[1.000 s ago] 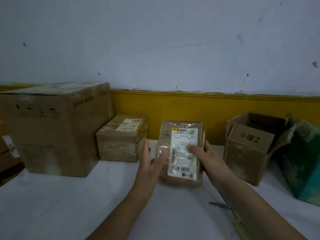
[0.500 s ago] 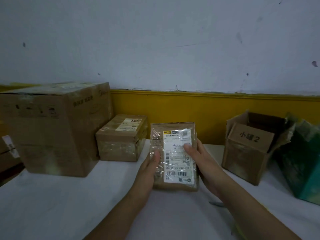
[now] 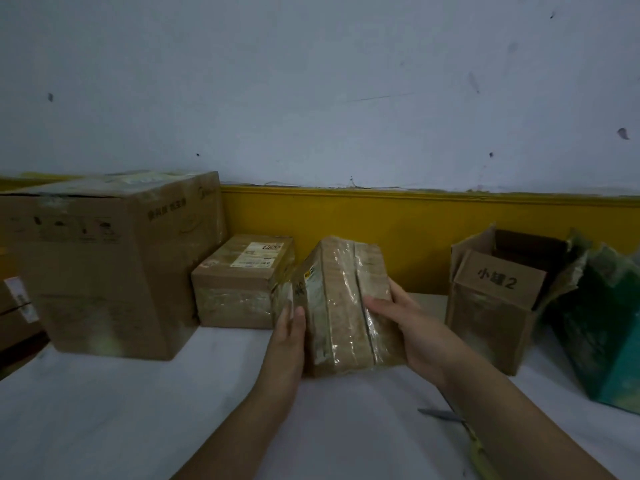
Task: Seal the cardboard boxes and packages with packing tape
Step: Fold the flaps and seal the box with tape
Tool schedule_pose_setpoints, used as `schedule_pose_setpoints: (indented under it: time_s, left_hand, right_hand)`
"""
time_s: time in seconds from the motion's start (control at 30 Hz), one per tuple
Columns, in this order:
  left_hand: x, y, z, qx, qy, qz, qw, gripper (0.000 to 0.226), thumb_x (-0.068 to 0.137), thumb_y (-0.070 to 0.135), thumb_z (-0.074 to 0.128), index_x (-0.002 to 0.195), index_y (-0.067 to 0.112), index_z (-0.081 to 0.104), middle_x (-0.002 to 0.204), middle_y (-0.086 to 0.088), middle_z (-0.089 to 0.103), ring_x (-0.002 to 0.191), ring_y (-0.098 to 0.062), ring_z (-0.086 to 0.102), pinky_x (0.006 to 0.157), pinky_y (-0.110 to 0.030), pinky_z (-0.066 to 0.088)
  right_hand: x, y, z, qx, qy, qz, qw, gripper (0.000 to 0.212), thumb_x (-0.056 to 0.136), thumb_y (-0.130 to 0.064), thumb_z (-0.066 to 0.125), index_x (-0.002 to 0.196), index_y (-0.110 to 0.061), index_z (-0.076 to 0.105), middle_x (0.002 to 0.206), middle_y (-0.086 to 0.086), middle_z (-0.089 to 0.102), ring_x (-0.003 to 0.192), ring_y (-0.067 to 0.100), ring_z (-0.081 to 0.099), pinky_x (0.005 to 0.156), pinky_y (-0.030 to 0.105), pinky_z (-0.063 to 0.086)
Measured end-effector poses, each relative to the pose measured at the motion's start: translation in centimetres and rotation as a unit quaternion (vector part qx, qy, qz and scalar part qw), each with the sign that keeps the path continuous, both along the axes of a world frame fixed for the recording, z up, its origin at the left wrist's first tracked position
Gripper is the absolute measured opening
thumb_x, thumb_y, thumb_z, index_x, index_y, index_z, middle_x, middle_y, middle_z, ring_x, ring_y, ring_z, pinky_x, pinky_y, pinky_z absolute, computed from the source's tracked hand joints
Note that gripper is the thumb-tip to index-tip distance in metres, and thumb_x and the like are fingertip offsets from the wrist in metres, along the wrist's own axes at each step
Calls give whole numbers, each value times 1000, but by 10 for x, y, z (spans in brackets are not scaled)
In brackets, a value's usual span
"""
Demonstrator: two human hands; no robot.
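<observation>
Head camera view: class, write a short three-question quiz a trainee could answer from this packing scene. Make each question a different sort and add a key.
1. True or false: the left hand and the right hand both touch the taped package.
2. The open-flapped box stands: A) left of the package; B) right of it; C) on top of it.
3. Fill in: the package's shipping label faces the person's ____ side.
Key: 1 true; 2 B; 3 left.
</observation>
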State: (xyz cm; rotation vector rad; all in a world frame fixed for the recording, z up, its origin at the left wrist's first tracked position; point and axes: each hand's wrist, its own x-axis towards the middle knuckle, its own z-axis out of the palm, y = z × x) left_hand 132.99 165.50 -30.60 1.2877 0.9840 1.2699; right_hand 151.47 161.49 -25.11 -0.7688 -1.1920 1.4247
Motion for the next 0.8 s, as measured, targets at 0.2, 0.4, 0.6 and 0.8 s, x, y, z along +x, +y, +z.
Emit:
schedule_pose_setpoints:
  time_s: [0.2,0.4,0.6,0.8]
  left_hand:
    - [19,-10,20,61,16,-15,998,124,53,102,40,156,38,18,163,7,21,149,-15,23,119,-51,27]
    - [20,-11,17,64,6,-76,995,106,63,83,58,154,45,21,163,8,22,150,-16,21,118,-52,29]
    - [17,-11,23,49,-41,-100,993,84,83,77,42,151,29,37,149,3,49,132,-10,51,102,-28,49]
    - [21,-15,5,78,38,-171,981,79,81,49,70,147,25,33,136,12,61,124,-2,57,92,-17,51]
  right_hand:
    - [-13,0,2,18,-50,-71,996,37,93,-18,65,125,-36,61,119,-2,71,105,18,70,74,31,59]
    - [-13,0,4,27,-66,-111,991,38,94,-14,63,127,-31,58,115,-1,73,102,19,71,76,32,58]
    - [-19,-2,6,4,-58,-145,988,37,95,-21,63,131,-27,56,117,-1,72,105,20,70,87,39,56]
    - [-6,-5,23,-107,11,-155,982,27,99,-9,50,123,-12,62,108,11,74,102,29,70,86,44,57]
